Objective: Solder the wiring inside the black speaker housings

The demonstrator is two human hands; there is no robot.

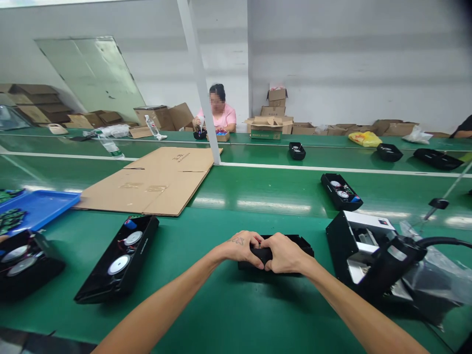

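Note:
My left hand (244, 249) and my right hand (283, 253) meet over a black plastic casing (303, 242) on the green bench. Fingers of both hands are curled round a black part at the casing's middle, thumbs close together at its near side. The fingers and the part cover most of the casing's inside. To the left lies an open black casing (137, 260) with two round white-faced speakers and a blue component. Another casing with round speakers (35, 268) stands at the far left, tilted.
A black-and-white machine (341, 246) with a black cable stands at right. A flattened cardboard sheet (155, 184) and a blue tray (55, 201) lie left. Another open casing (341, 192) sits beyond my hands. A co-worker (223, 114) sits across the bench, behind a white post (201, 73).

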